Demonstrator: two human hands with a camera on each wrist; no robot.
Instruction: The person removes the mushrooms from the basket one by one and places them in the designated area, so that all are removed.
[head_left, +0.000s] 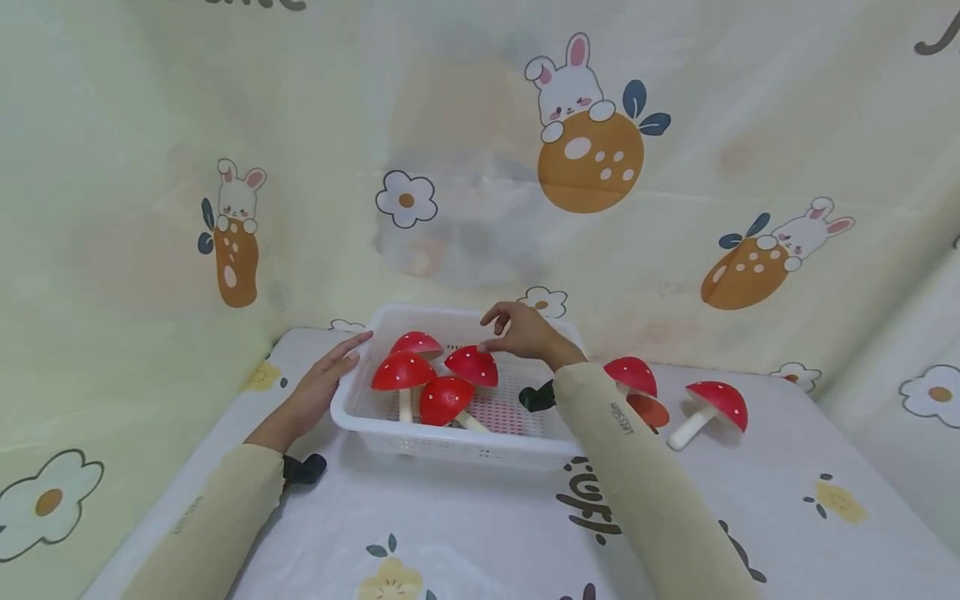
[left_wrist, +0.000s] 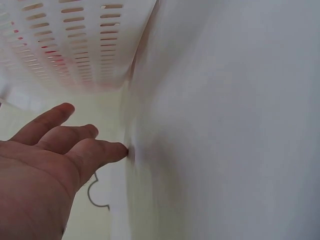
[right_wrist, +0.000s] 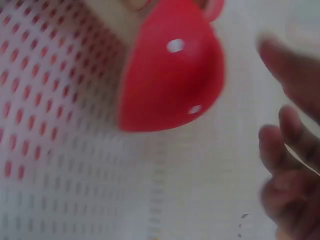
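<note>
A white perforated plastic basket (head_left: 465, 450) holds several toy mushrooms with white-dotted red caps, among them a front one (head_left: 446, 401) and a left one (head_left: 402, 372). My right hand (head_left: 525, 333) is over the basket with its fingers loosely bent and nothing in them. Nearest to it lies a red mushroom (head_left: 472, 364); the right wrist view shows a gap between the fingers and that red cap (right_wrist: 172, 75). Beside the basket's left end is my left hand (head_left: 318, 383), its fingers extended. The left wrist view has this hand (left_wrist: 55, 155) beside the slotted basket wall (left_wrist: 75, 30).
Right of the basket, a red mushroom (head_left: 632, 373) stands next to an orange-red piece (head_left: 649, 410), partly behind my right sleeve. Another mushroom (head_left: 720, 403) lies on its side farther right. A patterned cloth (head_left: 480, 533) covers the table, and a printed sheet (head_left: 465, 100) hangs behind.
</note>
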